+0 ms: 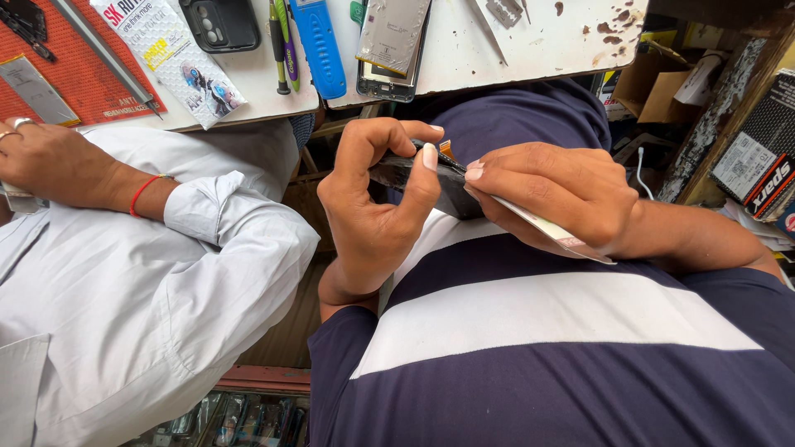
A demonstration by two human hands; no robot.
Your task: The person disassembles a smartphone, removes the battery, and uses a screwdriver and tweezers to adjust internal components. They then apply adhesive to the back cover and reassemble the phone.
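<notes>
the black phone point(431, 186) is held off the bench, in front of the person's chest, between both hands. the left hand point(373, 207) is pinched around its near end, thumb on the upper face and fingers curled beneath, apparently to brace it against pressure from the other side. the right hand point(555, 194) is closed on a thin pale card point(551, 232), fingertips pressed together at the phone's edge; the card lies nearly flat to the phone, which suits working into a seam, though the contact point itself is hidden. behind the hands, the white bench point(464, 50) carries 1 opened phone point(389, 45), a blue tool point(319, 45), a black phone case point(222, 23), a printed packet point(178, 58) and a red mat point(58, 70). a co-worker's hand point(50, 161), wearing a ring and a red wrist thread, rests at the bench edge, well apart.
</notes>
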